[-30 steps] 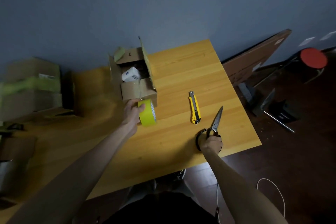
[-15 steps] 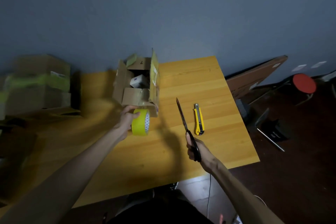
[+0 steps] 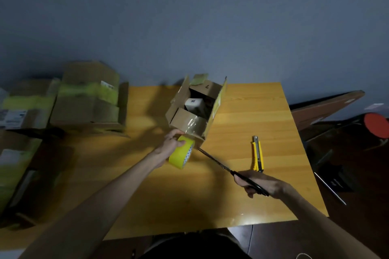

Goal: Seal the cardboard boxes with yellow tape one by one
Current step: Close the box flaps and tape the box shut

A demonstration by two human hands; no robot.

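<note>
Two hands are occupied, each closed round something: the round roll of yellow tape (image 3: pixel 182 152) is gripped by the left hand (image 3: pixel 170 146) and held up against the near lower edge of the open brown cardboard box (image 3: pixel 189 121), while the black handles of the long steel scissors (image 3: pixel 221 166) are clasped by the right hand (image 3: pixel 261 183). A second ago those scissors were still lying flat on the table under that hand; half a second ago they had been lifted and pointed away, beside the knife. Now they have been swung across to the left, and the tip is brought right to the box's near corner, just beside the roll. The roll itself has been kept at the box front throughout. A small white carton (image 3: pixel 194 105) is seen inside the box, whose flaps stand up. The yellow-and-black utility knife (image 3: pixel 257 153) is left where it lay, on the orange-yellow wooden table (image 3: pixel 242 206), near the right hand. Blurred cardboard boxes banded in yellow-green tape (image 3: pixel 88 94) are stacked at the left. A plain grey-blue wall (image 3: pixel 189 17) is seen behind, and a brown board (image 3: pixel 324 107) and a red round object (image 3: pixel 377 125) at the right.
</note>
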